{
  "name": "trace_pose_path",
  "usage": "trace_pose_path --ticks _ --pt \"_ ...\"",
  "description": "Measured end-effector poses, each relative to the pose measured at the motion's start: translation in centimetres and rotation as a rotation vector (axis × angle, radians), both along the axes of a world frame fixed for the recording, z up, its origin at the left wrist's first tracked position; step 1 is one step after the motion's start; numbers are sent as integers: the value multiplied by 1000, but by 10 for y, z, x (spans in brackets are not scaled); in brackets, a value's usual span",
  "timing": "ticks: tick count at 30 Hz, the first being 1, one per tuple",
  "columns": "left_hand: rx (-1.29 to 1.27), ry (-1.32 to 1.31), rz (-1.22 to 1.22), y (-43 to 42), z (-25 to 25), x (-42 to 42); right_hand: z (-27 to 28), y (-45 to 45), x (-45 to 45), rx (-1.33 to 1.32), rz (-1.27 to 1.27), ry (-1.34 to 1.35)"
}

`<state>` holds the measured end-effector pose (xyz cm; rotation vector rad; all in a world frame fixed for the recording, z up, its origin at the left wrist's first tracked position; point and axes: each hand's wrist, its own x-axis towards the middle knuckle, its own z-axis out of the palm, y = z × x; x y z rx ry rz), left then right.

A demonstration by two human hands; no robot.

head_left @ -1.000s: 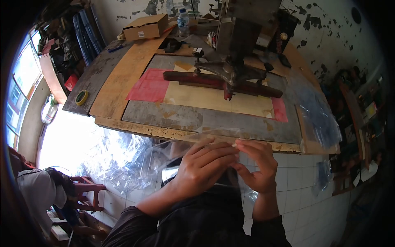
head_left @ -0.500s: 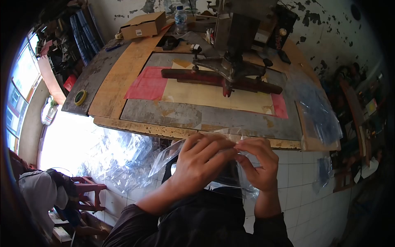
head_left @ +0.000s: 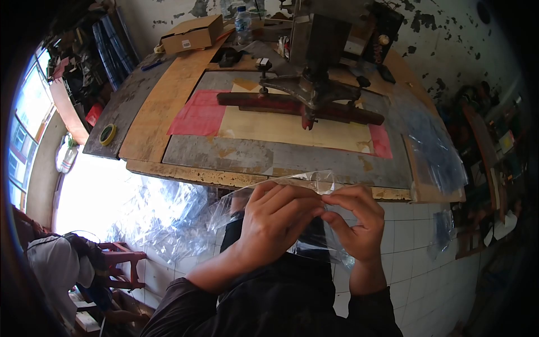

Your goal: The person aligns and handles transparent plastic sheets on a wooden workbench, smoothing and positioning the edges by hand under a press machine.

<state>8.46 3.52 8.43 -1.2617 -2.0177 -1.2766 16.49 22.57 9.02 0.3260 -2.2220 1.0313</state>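
Note:
A clear plastic sheet (head_left: 227, 209) is stretched between my hands, in front of the bench's near edge. My left hand (head_left: 275, 222) is closed on it, fingers bent over the film with the back of the hand toward me. My right hand (head_left: 356, 219) pinches the sheet between thumb and fingers, its fingertips close to those of the left. Whether the film is one layer or a bag I cannot tell. Beyond the hands stands a press with a dark red bar (head_left: 264, 104), over a cream sheet (head_left: 292, 132) flanked by pink pieces (head_left: 196, 115).
A heap of clear plastic (head_left: 174, 216) lies on the floor at left, beside a red stool (head_left: 126, 261). On the bench are a tape roll (head_left: 108, 133), a cardboard box (head_left: 193, 35) and a water bottle (head_left: 242, 25). More film (head_left: 435, 154) hangs over its right side.
The sheet's left part has spread and lifted slightly. My right hand has shifted a little to the right; both hands keep their hold. The view has moved slightly.

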Motion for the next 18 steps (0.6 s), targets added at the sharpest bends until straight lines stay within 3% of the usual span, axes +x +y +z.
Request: trace_pose_path --ticks 10,16,18 --pt "-86 189 -1 3 -15 -5 -4 4 0 -23 -31 1" --pt "-13 -73 57 -1 -21 5 -11 13 1 -72 -103 21" --pt "-173 -155 156 -12 -18 4 -10 17 3 -129 -123 -12"
